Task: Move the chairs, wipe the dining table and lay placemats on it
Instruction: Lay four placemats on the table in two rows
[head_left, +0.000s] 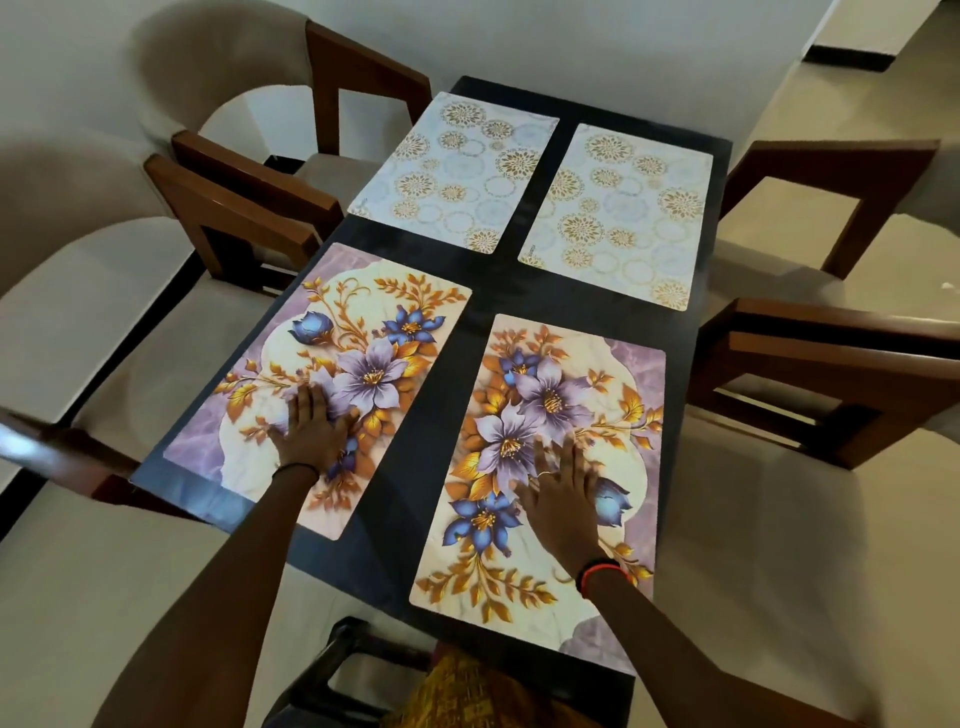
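dark counter (483, 291): four placemats laid, chairs (249, 208) pulled clear. near right placemat (561, 467) skewed, overhanging near edge; likely to slide off. near left placemat (322, 384) likewise angled. left hand (311, 431), right hand (563, 499): grip apart, flat on mats.

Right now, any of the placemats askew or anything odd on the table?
Slightly. The near-right floral placemat sits closer to the person than the near-left floral placemat, so the pair is staggered. Both hands, left and right, lie flat on them. The two far circle-patterned placemats look even. No spills or damage visible.
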